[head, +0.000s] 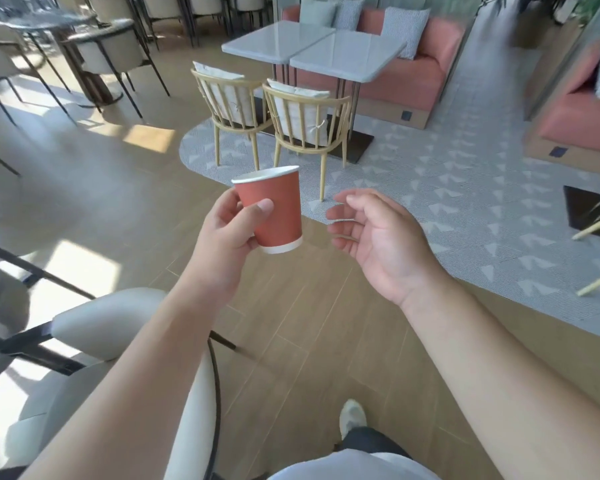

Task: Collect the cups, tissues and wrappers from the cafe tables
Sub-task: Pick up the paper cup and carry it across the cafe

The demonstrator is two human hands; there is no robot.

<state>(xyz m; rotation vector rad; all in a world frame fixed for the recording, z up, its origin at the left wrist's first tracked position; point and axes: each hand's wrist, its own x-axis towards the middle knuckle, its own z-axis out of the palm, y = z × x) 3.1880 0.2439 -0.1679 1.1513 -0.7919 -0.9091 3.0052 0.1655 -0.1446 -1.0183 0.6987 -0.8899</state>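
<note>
Cafe floor (84,202), two pale desks (312,50) beyond.
Left hand (229,233) pinching a red paper cup (274,209), slightly tilted; right hand (378,237) beside it, fingers loosely spread, holding nothing.

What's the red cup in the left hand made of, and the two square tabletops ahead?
Red cup: looks like paper, matte, with faint ribbing on the wall and a rolled white rim. Left hand grips it. Tabletops: pale grey and glossy with soft reflections, probably stone or a stone-look laminate; the look can't settle which.
</note>
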